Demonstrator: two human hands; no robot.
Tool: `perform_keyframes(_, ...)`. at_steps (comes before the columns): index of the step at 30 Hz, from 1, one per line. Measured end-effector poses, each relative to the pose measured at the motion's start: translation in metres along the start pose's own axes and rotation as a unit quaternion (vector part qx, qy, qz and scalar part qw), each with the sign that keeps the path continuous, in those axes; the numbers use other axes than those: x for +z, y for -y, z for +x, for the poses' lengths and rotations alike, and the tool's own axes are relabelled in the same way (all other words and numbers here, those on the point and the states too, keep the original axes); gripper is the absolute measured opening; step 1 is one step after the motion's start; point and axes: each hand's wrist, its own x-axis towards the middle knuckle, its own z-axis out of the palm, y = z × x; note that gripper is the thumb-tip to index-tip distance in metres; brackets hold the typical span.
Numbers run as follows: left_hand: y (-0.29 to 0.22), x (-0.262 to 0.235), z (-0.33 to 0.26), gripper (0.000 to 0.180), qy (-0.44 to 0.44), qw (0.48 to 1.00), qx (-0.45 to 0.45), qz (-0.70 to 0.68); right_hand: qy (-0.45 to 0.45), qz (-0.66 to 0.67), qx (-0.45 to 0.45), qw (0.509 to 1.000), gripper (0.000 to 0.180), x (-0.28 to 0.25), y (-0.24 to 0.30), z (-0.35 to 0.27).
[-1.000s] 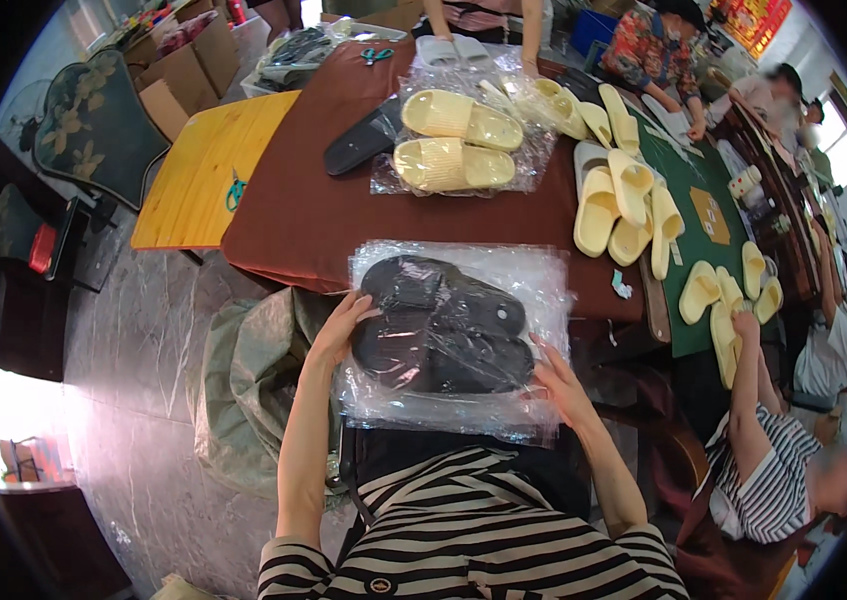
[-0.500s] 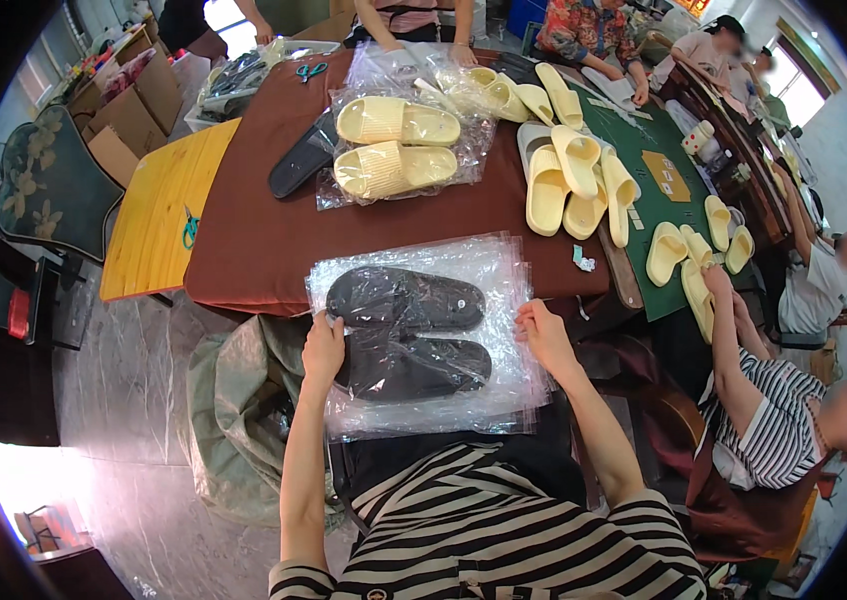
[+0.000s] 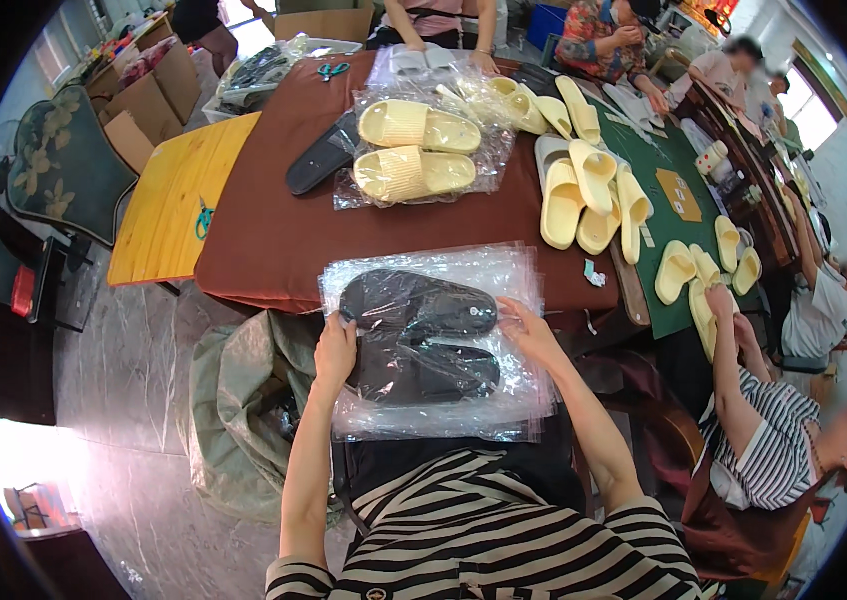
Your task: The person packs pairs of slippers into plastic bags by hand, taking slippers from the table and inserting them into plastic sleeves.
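The counter [image 3: 274, 240], draped in smooth dark-red cloth, carries everything. At its near edge lies one clear, crinkly plastic bag [image 3: 434, 420] holding two black slippers [image 3: 422, 335], matte and rounded, side by side with their long axes running left to right (which end is the toe I cannot tell). Beyond the bag sits a second clear bag with two pale yellow ribbed slippers [image 3: 414, 150]. The left hand [image 3: 336, 352] pinches the bag's left edge, fingers closed on the plastic; the right hand [image 3: 527, 332] grips its right edge likewise.
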Motion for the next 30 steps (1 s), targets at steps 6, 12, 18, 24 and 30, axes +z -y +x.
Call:
perform_keyframes(6, 0.002, -0.001, -0.002, 0.036, 0.002, 0.999, -0.043, -0.015, 0.079, 0.081, -0.017, 0.993, 0.066, 0.015, 0.009, 0.011)
perform_keyframes(12, 0.01, 0.0, -0.003, 0.03, -0.028, 0.997, -0.043, -0.05, 0.031, -0.117, -0.169, 0.978, 0.067, 0.022, 0.004, -0.001)
perform_keyframes(18, 0.002, 0.001, -0.001, 0.026, -0.038, 0.996, -0.059, -0.058, 0.13, -0.078, -0.146, 0.978, 0.075, 0.023, 0.015, -0.014)
perform_keyframes(24, 0.012, 0.006, 0.0, 0.027, -0.057, 0.996, -0.04, -0.05, 0.141, -0.049, -0.133, 0.98, 0.066, 0.025, 0.016, -0.015)
perform_keyframes(30, 0.01, 0.01, 0.002, 0.026, -0.049, 0.995, -0.054, -0.064, 0.13, -0.022, -0.174, 0.976, 0.055, 0.02, 0.014, -0.014)
